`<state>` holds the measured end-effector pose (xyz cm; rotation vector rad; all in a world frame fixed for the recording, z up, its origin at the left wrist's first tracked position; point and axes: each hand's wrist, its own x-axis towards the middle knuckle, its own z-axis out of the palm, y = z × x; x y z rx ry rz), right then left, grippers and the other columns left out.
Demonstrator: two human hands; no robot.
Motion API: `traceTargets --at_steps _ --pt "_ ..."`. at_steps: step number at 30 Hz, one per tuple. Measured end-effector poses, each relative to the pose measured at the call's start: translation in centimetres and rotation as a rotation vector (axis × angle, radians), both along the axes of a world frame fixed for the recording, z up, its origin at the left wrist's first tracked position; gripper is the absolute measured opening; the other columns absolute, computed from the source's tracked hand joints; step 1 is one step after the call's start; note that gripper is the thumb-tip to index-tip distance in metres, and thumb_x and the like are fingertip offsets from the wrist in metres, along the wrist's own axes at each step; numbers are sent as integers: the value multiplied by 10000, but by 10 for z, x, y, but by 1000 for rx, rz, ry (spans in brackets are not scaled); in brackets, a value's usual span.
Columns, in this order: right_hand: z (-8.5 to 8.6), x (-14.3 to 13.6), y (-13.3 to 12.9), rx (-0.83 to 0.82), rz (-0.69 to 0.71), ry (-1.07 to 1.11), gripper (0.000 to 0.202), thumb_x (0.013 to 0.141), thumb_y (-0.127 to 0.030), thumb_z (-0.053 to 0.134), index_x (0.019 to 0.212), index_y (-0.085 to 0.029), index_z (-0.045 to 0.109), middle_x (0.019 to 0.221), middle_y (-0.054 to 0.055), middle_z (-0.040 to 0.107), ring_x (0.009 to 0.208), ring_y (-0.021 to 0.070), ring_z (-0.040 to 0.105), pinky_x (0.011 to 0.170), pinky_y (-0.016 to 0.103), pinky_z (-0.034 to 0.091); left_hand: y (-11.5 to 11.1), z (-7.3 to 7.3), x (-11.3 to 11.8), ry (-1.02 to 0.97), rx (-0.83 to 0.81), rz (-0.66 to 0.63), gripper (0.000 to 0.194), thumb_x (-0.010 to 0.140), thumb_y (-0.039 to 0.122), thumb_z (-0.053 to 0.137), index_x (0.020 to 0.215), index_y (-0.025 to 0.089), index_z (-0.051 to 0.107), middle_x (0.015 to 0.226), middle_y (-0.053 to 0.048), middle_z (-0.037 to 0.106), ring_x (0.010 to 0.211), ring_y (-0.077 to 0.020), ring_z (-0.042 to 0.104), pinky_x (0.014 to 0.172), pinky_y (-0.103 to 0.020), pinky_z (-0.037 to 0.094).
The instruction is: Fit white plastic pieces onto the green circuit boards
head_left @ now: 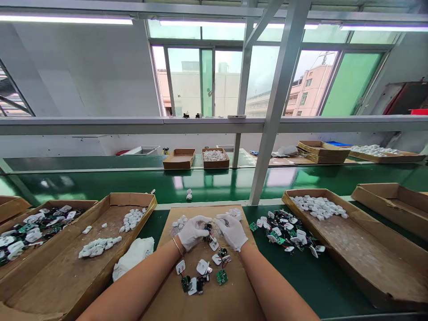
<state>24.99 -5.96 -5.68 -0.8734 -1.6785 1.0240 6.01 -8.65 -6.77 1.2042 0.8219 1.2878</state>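
Note:
My left hand [194, 232], in a white glove, pinches a small black part with wires [207, 227]; a white plastic piece [213, 244] hangs below it. Close by on the right, my gloved right hand [233, 232] has its fingertips bent together; what they hold, if anything, is too small to make out. Both hands are above a brown cardboard sheet [240, 290]. Small white caps [180, 221] lie beyond my left hand, and more white caps [235, 213] behind my right. Nearer me lie several wired assemblies with a green circuit board [222, 277] and white covers [202, 267].
A heap of wired circuit boards [289, 232] lies right of the cardboard. Cardboard trays with white pieces stand left [67, 285] and right [368, 267]; another tray [40, 205] holds assemblies. A white cloth [135, 256] lies by the left tray. A metal post [267, 147] rises ahead.

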Motion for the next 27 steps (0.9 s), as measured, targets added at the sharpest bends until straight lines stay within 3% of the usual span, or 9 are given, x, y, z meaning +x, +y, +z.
traceTargets --at_steps 6,13,18,22,27 --pt "-1 1 0 12 -39 -55 311 766 -337 633 1027 -181 699 942 94 727 857 235 674 820 395 536 2 -3 -1 75 43 103 452 480 151 875 897 168 700 1134 -109 690 1106 -247 602 1044 -396 405" --pt "-4 -1 -3 75 -50 4 203 732 -322 670 872 -178 700 891 105 742 850 252 697 822 408 558 -9 3 9 127 4 209 413 515 154 848 883 154 660 911 -65 723 871 -201 680 883 -367 531" --pt "-3 -1 -6 172 -18 -28 148 765 -305 647 846 -188 690 905 102 733 866 243 687 817 394 558 -16 7 15 144 -8 216 421 503 165 850 873 147 649 913 -78 732 863 -208 688 853 -351 551" --pt "1 0 -9 73 -13 37 231 774 -400 669 853 -184 649 913 111 720 934 261 671 868 410 530 -16 8 15 166 14 219 386 533 157 825 872 150 640 879 -57 725 838 -192 685 844 -353 551" --pt "6 1 -11 -219 113 216 392 773 -445 682 1073 -197 636 1001 103 700 922 240 662 862 403 523 -14 5 10 245 31 199 362 568 169 818 892 149 657 903 -65 714 845 -195 676 840 -359 549"
